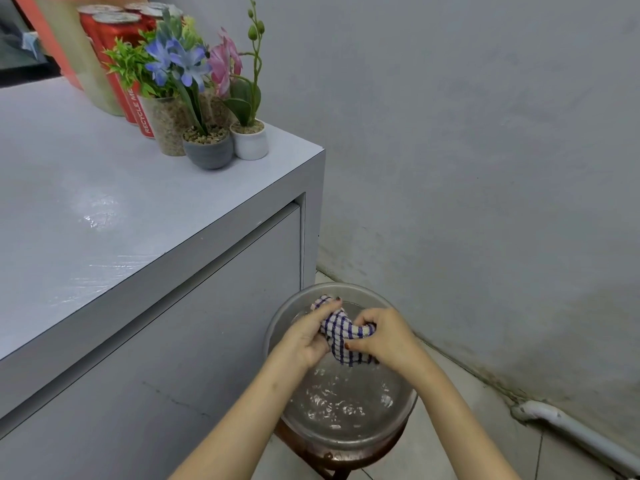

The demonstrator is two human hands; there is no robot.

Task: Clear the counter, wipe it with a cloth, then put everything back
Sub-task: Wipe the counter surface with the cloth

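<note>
**Checked cloth held over the bowl beside the counter**

Both hands grip the checked cloth (341, 332) above the metal bowl (346, 441) of water, in the lower middle of the frame. The left hand (308, 337) is curled round its upper end, and the right hand (388, 337) pinches the lower part. The cloth is twisted into a short roll. Its long axis runs from upper left to lower right, and the lower end points down to the water. The bowl stands on a brown stool (332, 459), close beside the side edge of the counter (104, 209), with the wall (485, 168) near on the right. The counter top stretches wide across the left. Flower pots (209, 150) and red cans (114, 36) crowd its far corner, upper left.
</note>
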